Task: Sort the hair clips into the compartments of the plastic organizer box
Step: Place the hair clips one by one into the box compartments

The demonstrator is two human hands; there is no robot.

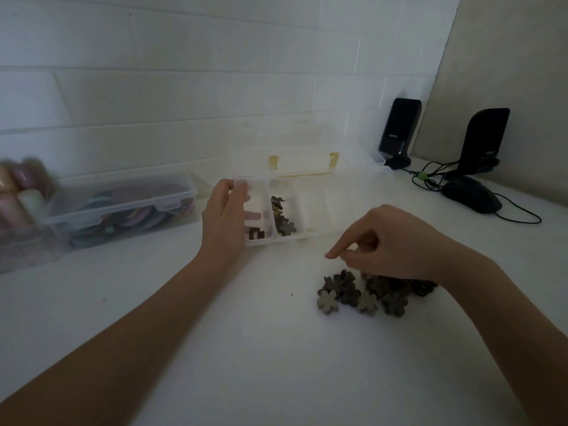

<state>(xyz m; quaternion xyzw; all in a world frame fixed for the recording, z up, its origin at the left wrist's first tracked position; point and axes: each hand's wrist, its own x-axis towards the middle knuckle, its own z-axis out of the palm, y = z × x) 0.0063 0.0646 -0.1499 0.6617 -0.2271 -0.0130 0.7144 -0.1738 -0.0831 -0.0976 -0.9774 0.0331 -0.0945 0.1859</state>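
A clear plastic organizer box [316, 233] stands open on the white table, lid raised behind it. Its left compartment holds a dark brown square clip [256, 234]; the compartment beside it holds several dark flower clips [284, 222]. My left hand [226, 218] grips the box's left wall, thumb over the rim. A pile of brown and beige flower-shaped hair clips [359, 292] lies in front of the box. My right hand [384, 244] hovers just above the pile with fingers curled, fingertips pinched together; whether a clip is between them I cannot tell.
A lidded clear container [123, 207] with coloured items sits at the left, beside a blurred stack of pastel things [21, 192]. Two black speakers [399, 132] [485, 139], a black mouse [471, 195] and cables lie at the back right. A tiled wall runs behind.
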